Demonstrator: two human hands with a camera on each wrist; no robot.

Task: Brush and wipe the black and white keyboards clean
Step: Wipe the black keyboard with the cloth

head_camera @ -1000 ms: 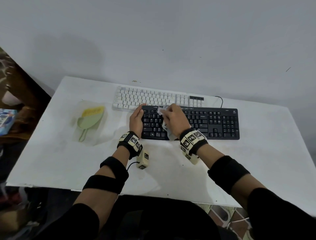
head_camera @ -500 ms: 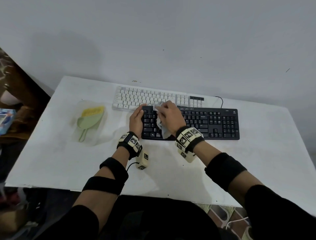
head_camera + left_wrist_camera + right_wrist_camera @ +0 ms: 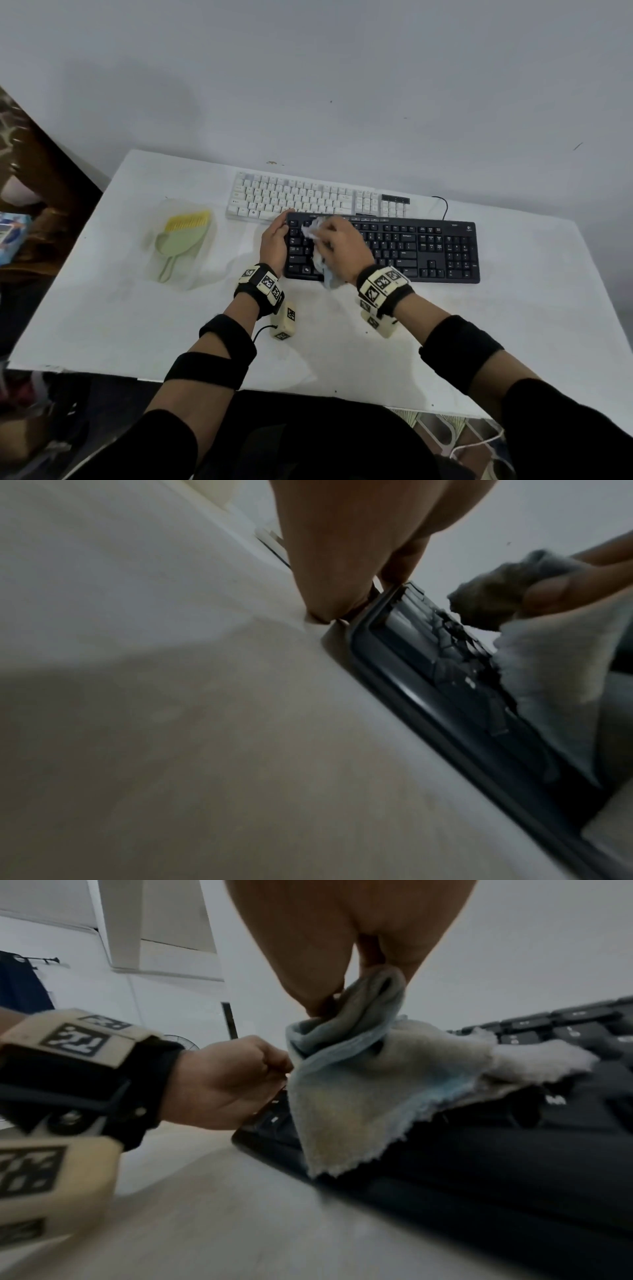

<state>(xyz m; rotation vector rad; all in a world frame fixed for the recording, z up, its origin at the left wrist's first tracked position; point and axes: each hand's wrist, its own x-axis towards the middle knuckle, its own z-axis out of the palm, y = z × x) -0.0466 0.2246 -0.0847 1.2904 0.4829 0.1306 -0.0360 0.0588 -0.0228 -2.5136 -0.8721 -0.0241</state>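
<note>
The black keyboard (image 3: pixel 411 250) lies across the middle of the white table (image 3: pixel 342 359), and the white keyboard (image 3: pixel 308 197) sits just behind it. My left hand (image 3: pixel 277 236) grips the black keyboard's left end, thumb on its top corner. My right hand (image 3: pixel 334 241) holds a crumpled white and pale blue cloth (image 3: pixel 315 233) pressed on the left keys, close beside the left hand. In the right wrist view the cloth (image 3: pixel 377 1083) hangs from my fingers over the black keyboard (image 3: pixel 514 1150). The left wrist view shows the keyboard's edge (image 3: pixel 428 696) and the cloth (image 3: pixel 548 674).
A green dustpan with a yellow-bristled brush (image 3: pixel 180 236) lies on the table to the left of the keyboards. The black keyboard's cable (image 3: pixel 443 205) runs off its back right. A grey wall stands right behind the table. Dark furniture is at the far left.
My right hand has slid the cloth leftward over the black keyboard's keys, ending close to my left hand. The left hand has stayed on the keyboard's left end.
</note>
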